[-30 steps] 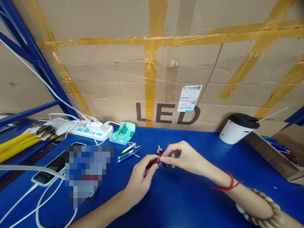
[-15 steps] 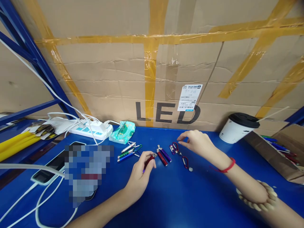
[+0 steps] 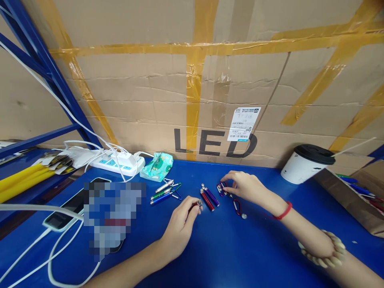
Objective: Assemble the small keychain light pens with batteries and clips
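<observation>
My left hand (image 3: 180, 226) is closed around a small red keychain flashlight (image 3: 199, 203), whose silver end shows past the fingertips. My right hand (image 3: 244, 186) pinches at a small carabiner clip with a silver cap (image 3: 221, 189) lying on the blue table. Just below it rests a separate red carabiner clip (image 3: 237, 206) with a round silver cap. Between the two hands lie a red flashlight (image 3: 207, 200) and a purple flashlight (image 3: 212, 197), side by side. Left of them are silver, green (image 3: 160, 194) and blue flashlights with carabiner clips attached.
A green tissue pack (image 3: 157, 167) and a white power strip (image 3: 118, 165) sit at the back left. Cables cross a phone (image 3: 70, 208) and a blurred-out item. A lidded paper cup (image 3: 303, 166) and a cardboard box (image 3: 345, 200) of pens stand right. A large carton (image 3: 150, 100) walls the back.
My right hand has come down onto the carabiner clip, its fingers closing there. The left hand has turned the red flashlight so its end faces me more. The view has shifted slightly.
</observation>
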Demonstrator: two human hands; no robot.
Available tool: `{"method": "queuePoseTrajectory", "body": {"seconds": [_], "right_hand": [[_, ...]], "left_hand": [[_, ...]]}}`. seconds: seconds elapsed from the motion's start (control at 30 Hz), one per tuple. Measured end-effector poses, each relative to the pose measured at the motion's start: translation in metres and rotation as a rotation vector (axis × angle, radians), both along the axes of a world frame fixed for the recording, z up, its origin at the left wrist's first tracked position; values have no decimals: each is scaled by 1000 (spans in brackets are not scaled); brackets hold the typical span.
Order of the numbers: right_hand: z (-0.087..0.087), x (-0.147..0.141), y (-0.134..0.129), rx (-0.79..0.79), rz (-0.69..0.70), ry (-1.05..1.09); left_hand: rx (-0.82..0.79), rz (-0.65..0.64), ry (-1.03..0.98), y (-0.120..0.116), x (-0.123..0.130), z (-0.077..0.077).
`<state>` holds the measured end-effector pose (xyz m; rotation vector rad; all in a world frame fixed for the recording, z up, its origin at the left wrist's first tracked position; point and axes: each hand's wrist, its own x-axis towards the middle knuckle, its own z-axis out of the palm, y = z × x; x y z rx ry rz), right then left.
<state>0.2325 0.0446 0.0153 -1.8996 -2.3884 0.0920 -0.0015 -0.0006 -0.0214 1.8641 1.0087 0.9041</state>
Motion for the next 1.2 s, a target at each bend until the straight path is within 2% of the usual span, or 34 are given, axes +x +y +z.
{"method": "queuePoseTrajectory", "body": {"seconds": [0.4, 0.7, 1.2], "right_hand": [[-10, 5, 7, 0, 30, -12], [3, -5, 0, -138, 131, 37], [-7, -2, 4, -80, 155, 85]], "left_hand": [[6, -6, 1, 0, 1, -4], [-64, -21, -26, 2, 2, -8], [-64, 19, 32, 2, 3, -7]]}}
